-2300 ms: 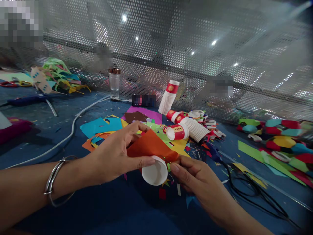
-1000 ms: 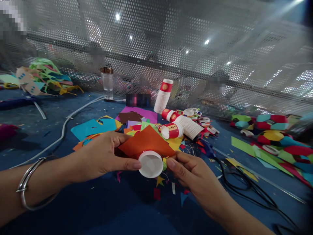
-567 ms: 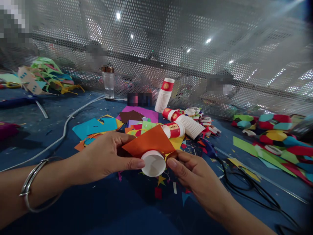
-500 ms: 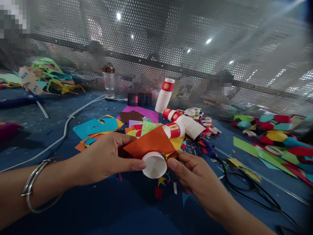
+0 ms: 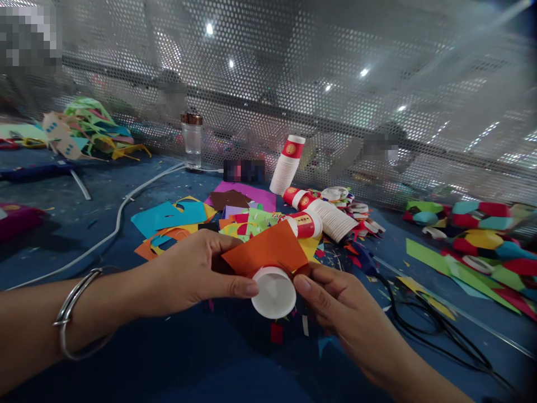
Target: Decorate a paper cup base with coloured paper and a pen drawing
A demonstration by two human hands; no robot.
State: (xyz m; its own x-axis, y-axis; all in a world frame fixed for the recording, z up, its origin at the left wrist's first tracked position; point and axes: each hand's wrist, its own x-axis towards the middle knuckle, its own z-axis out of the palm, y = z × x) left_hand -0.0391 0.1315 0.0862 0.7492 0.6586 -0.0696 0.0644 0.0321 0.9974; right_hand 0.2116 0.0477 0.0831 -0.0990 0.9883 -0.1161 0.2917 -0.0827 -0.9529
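Note:
Thumb on its near side and fingers behind, my left hand [image 5: 210,268] is closed on a white paper cup [image 5: 273,294] whose open mouth faces me. A sheet of orange paper [image 5: 268,246] lies against the cup's upper side, between it and my left fingers. My right hand [image 5: 331,296] pinches the orange paper at its right end, beside the cup's rim. The tips of my right fingers are partly hidden behind the paper. The cup's outer wall and base are mostly out of sight.
Behind my hands lie coloured paper sheets [image 5: 168,217], a lying cup stack [image 5: 331,218] and a tilted stack of red-and-white cups [image 5: 287,165]. A clear bottle [image 5: 192,145] stands by the perforated metal screen [image 5: 268,67]. A white cable [image 5: 119,215] runs left; a black cable [image 5: 436,319] coils right.
Both hands, with the cup and orange paper, sit slightly lower and further right in view, and the background has shifted right too. The orange paper lies closer along the cup's right side.

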